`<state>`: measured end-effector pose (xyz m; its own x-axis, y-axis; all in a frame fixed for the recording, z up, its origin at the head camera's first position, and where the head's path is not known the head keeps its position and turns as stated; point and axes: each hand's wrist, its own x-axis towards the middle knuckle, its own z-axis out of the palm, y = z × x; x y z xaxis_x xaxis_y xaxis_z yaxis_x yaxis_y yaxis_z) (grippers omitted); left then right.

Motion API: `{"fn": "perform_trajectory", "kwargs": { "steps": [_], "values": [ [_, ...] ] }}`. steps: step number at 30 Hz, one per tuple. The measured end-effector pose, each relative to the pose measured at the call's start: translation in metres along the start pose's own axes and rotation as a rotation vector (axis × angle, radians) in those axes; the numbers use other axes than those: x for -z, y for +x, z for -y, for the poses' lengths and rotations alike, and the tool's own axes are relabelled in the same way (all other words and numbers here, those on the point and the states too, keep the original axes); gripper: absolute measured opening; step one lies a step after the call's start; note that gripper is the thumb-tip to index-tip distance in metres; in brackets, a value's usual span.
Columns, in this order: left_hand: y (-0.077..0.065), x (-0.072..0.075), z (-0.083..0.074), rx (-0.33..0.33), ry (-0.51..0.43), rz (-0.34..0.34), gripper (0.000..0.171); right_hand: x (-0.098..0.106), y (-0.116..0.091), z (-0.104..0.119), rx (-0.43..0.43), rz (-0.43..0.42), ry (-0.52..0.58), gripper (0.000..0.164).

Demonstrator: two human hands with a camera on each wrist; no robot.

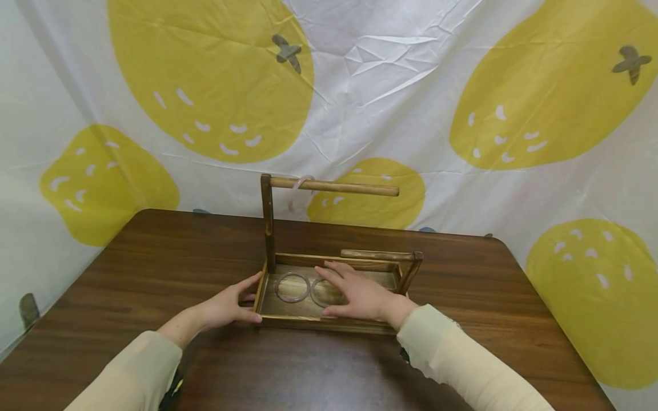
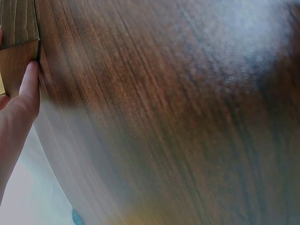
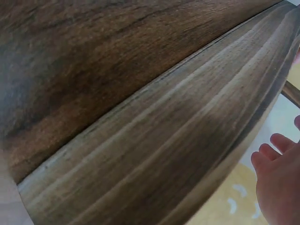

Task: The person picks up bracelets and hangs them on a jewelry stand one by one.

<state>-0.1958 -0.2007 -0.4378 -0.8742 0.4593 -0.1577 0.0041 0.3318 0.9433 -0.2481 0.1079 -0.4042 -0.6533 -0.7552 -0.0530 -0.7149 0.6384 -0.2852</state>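
A brown wooden rack [image 1: 329, 325] with a shallow tray base stands on the table. My left hand [image 1: 226, 302] touches the tray's left end, thumb at the front corner and index finger along the side. In the left wrist view that thumb [image 2: 30, 86] lies straight against the wood. A clear bangle [image 1: 293, 301] lies flat in the tray. Beside it, a second bangle [image 1: 312, 293] is partly covered by my right hand [image 1: 360, 294], whose fingers are spread over the tray. Another bangle [image 1: 303, 178] hangs on the rack's upper bar [image 1: 349, 188].
The upper bar runs rightward from a tall left post [image 1: 268, 222]. A shorter bar [image 1: 375, 254] reaches left from a low post [image 1: 411, 274] at the tray's right end. Behind the dark wooden table [image 1: 205, 245] hangs a white curtain [image 1: 360, 114] with yellow fruit prints.
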Motion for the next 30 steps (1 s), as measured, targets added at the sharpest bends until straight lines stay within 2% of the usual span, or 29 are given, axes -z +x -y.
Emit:
{"fn": "perform_trajectory", "kwargs": {
  "steps": [17,30],
  "values": [
    [0.0,0.0,-0.001,-0.001,0.019,0.004,0.102,-0.015,0.008,-0.008,-0.026,0.002,-0.054,0.082],
    [-0.001,0.0,-0.001,0.001,0.018,0.003,0.102,-0.02,0.012,-0.014,-0.045,0.039,-0.044,0.081]
  ]
}}
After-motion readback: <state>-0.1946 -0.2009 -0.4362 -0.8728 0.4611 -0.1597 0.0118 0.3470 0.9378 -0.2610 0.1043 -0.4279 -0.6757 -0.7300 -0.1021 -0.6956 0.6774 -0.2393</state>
